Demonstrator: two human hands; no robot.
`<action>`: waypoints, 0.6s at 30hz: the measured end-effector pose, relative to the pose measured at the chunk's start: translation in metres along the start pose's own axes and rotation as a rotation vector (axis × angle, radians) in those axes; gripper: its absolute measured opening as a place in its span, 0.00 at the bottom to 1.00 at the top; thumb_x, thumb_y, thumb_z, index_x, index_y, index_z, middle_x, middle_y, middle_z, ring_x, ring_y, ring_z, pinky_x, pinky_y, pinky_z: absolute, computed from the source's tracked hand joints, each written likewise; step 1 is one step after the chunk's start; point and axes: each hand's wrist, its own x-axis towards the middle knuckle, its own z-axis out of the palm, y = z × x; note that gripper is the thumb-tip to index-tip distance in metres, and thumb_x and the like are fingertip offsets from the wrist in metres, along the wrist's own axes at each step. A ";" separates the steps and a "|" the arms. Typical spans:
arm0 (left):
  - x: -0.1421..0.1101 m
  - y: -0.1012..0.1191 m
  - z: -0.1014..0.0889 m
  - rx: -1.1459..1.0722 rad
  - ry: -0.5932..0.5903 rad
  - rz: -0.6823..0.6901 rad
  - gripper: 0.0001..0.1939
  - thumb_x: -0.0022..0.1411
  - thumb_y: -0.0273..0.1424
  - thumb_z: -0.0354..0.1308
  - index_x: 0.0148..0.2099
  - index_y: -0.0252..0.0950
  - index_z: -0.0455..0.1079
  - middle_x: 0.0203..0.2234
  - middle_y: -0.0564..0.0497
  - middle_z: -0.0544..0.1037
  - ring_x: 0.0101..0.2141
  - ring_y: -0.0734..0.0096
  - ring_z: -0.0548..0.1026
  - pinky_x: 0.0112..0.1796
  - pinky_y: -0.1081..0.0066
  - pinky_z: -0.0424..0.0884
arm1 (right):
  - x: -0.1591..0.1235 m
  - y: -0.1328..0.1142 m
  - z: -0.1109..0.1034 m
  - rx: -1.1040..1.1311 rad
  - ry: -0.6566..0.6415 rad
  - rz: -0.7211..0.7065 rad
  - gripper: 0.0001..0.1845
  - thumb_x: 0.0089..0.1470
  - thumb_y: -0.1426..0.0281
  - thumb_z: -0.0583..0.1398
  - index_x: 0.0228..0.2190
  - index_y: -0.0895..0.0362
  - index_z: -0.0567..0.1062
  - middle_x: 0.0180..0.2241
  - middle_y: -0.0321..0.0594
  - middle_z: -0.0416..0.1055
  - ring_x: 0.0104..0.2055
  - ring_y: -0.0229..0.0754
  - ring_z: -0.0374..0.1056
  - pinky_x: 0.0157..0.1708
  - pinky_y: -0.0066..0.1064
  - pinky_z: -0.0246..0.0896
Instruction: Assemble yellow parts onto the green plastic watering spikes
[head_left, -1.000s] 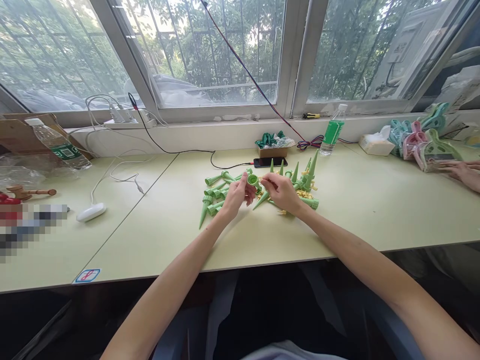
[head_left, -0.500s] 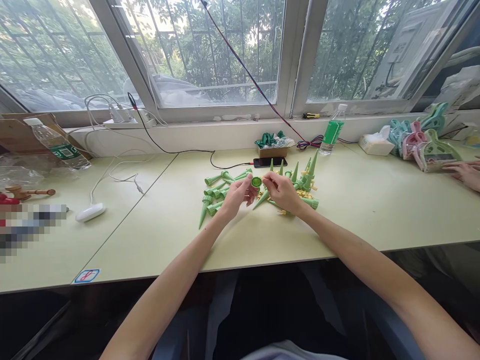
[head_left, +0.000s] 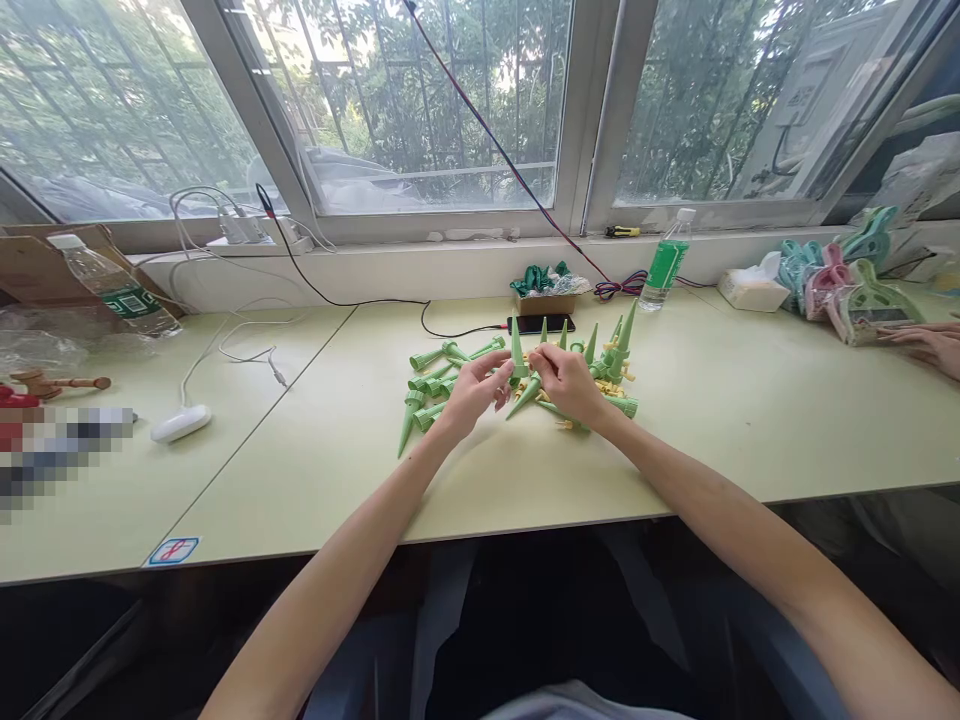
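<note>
My left hand [head_left: 474, 392] grips a green plant watering spike [head_left: 517, 345] near its wide base, and the tip points up. Just to the right, my right hand [head_left: 570, 385] is closed in a pinch close to the spike's base. What sits between those fingertips is too small and hidden to make out. Loose green spikes [head_left: 415, 402] lie on the table left of my left hand. Behind and beside my right hand are several more spikes [head_left: 621, 345], some upright, mixed with small yellow valve pieces [head_left: 566, 424].
A phone [head_left: 540, 324] on a cable lies behind the spikes, before a small box [head_left: 551, 300]. A water bottle [head_left: 666, 262] and a tissue box [head_left: 754, 284] stand farther right. Plastic-wrapped clips [head_left: 832, 285] lie near another person's hand [head_left: 930, 345]. A white mouse-like device [head_left: 181, 424] is left.
The spike in my left hand has turned from its round open end facing me to standing tip up. My right hand stays close beside it, still pinched.
</note>
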 end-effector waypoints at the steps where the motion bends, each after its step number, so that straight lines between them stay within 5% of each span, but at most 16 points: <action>1: 0.000 0.000 0.000 0.005 -0.006 0.013 0.25 0.57 0.46 0.68 0.51 0.37 0.75 0.22 0.55 0.70 0.20 0.78 0.66 0.21 0.74 0.64 | 0.000 0.000 0.000 -0.004 0.001 -0.001 0.22 0.67 0.55 0.50 0.25 0.54 0.61 0.20 0.33 0.60 0.23 0.36 0.51 0.28 0.31 0.48; 11: 0.000 0.001 0.003 0.045 0.038 0.034 0.26 0.54 0.44 0.71 0.52 0.38 0.74 0.38 0.48 0.76 0.19 0.83 0.67 0.19 0.74 0.66 | 0.000 0.002 0.003 -0.027 0.022 0.004 0.26 0.68 0.50 0.49 0.24 0.53 0.60 0.20 0.33 0.60 0.23 0.36 0.52 0.27 0.31 0.47; 18: 0.000 -0.001 0.009 0.105 0.149 0.014 0.24 0.56 0.51 0.67 0.37 0.36 0.67 0.25 0.56 0.70 0.17 0.81 0.68 0.18 0.75 0.65 | -0.001 0.001 0.005 0.008 0.080 -0.006 0.23 0.67 0.51 0.51 0.27 0.54 0.64 0.21 0.32 0.59 0.23 0.37 0.53 0.27 0.31 0.49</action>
